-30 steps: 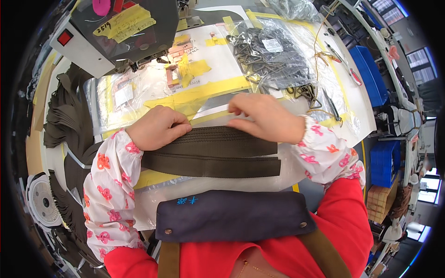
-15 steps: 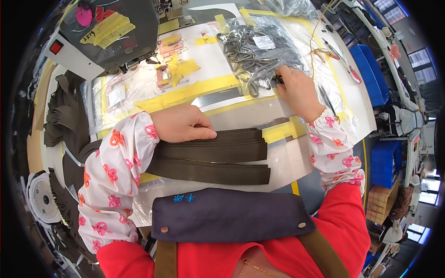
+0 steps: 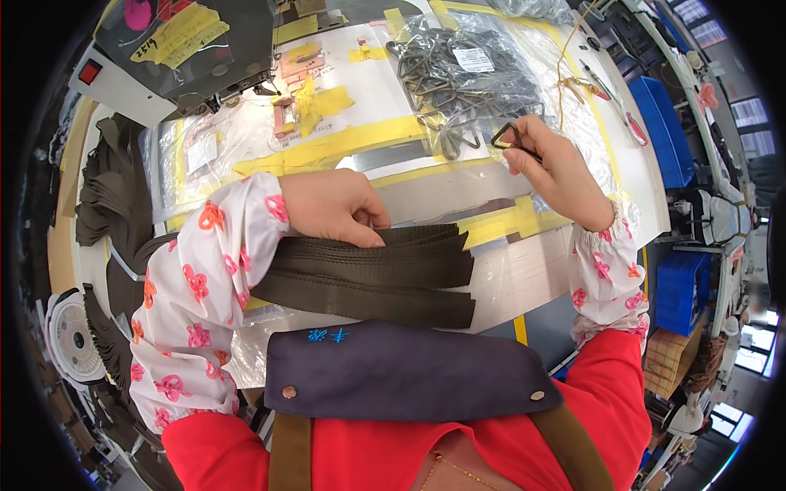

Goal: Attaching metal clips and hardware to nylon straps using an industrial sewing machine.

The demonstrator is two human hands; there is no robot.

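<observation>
Some blue bins (image 3: 665, 135) stand near the table (image 3: 524, 278) bearing straps (image 3: 368, 300).

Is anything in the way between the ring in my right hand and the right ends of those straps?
Nothing visible blocks it: between the triangular ring in your right hand and the dark straps there is only tabletop with flat yellow tape. Your left hand is on the straps, farther left.
</observation>
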